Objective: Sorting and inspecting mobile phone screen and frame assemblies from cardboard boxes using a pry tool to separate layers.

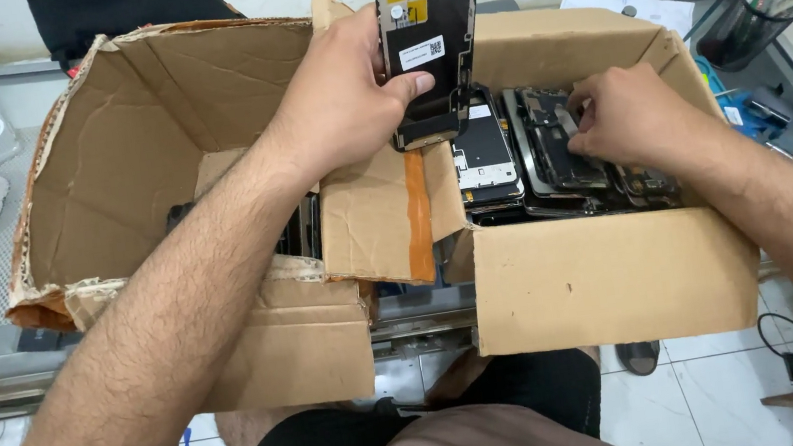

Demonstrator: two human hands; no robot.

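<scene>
The left hand grips a phone screen upright by its edge; the right hand, fingers curled, touches phone parts beneath it in the cardboard box.

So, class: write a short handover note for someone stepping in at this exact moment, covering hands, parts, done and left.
Left hand: holds one phone screen panel upright, back facing the camera, over the gap between the boxes.
Right hand: fingers down among the stacked screen panels in the right cardboard box.
Left cardboard box: a few dark parts at the bottom.
Done: one panel lifted out.
Left: many panels in the right box.
</scene>
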